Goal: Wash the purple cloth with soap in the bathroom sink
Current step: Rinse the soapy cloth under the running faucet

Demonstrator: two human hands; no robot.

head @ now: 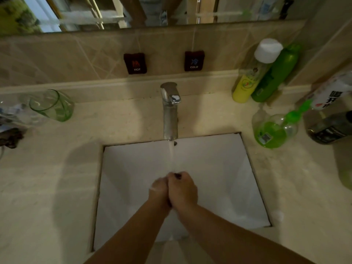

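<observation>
Both my hands are pressed together over the middle of the white square sink (219,178), right under the running water from the chrome faucet (170,111). My left hand (159,189) and my right hand (182,189) are closed against each other around the purple cloth (178,176). Only a small dark bit of the cloth shows at the top of my right fist; the rest is hidden between my palms. Some white foam clings to my left hand.
A green glass (51,105) stands on the counter at the left. At the right stand a yellow bottle (247,82), a green bottle (276,73), a clear bottle of green liquid (272,130) and a dark bottle (331,128). HOT and COLD labels hang on the tiled wall.
</observation>
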